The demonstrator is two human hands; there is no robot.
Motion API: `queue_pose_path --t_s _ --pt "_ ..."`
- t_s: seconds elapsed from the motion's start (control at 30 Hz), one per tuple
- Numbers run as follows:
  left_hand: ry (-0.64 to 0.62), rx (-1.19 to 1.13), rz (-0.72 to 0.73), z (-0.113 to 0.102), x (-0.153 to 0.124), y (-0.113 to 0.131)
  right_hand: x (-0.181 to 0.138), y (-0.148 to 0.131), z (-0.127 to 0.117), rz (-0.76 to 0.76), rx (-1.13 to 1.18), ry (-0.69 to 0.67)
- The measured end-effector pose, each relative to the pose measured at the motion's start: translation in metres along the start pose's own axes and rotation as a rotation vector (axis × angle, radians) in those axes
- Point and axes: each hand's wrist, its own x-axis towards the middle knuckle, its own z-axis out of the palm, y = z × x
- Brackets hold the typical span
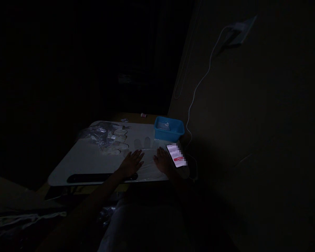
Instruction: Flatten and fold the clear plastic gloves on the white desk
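Note:
In dim light, my left hand (132, 163) lies flat on the white table (65, 164) with its fingers spread. My right hand (162, 160) rests palm down a short way to the right, its fingers stretched forward. Between and under the hands is a thin, clear sheet or bag that looks like plastic (149, 168). Two faint grey rounded shapes (147, 142) show just beyond it; I cannot make out what they are. Beside my right hand, a lit phone (176, 155) leans or lies at the table's right edge.
A blue plastic basket (168, 134) at the back right holds a clear packet. Crumpled clear plastic (99, 132) and several pale rounded pieces (118, 141) lie on the left. A black strip (89, 178) runs along the front edge. A white cable (199, 82) hangs from a wall socket.

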Motion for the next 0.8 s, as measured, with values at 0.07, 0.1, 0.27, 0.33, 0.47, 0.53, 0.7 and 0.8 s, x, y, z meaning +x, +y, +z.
queue_pose_path --t_s 0.07,0.1,0.27,0.33,0.47,0.53,0.7,0.8 --pt "0.007 -0.052 -0.008 -0.002 -0.001 0.000 0.001 0.004 -0.001 0.023 0.059 0.037" --pt "0.019 -0.096 -0.011 -0.004 -0.001 -0.001 0.001 0.006 -0.002 0.046 0.093 0.055" --pt "0.315 -0.445 -0.099 -0.012 -0.004 -0.008 -0.002 0.008 -0.008 0.131 0.179 0.073" --pt "0.513 -0.524 -0.274 -0.016 -0.010 -0.014 -0.004 0.005 -0.011 0.114 0.154 0.052" --pt "0.502 -0.335 -0.537 -0.028 -0.027 -0.024 -0.006 0.000 -0.016 0.110 0.092 0.000" --pt "0.340 -0.182 -0.620 -0.037 -0.033 -0.023 -0.005 0.000 -0.017 0.114 0.079 -0.014" --pt "0.175 0.007 -0.665 -0.047 -0.020 -0.012 -0.004 0.002 -0.013 0.126 0.074 -0.015" --pt "0.175 -0.029 -0.682 -0.041 -0.005 -0.012 -0.004 0.002 -0.011 0.121 0.091 0.008"
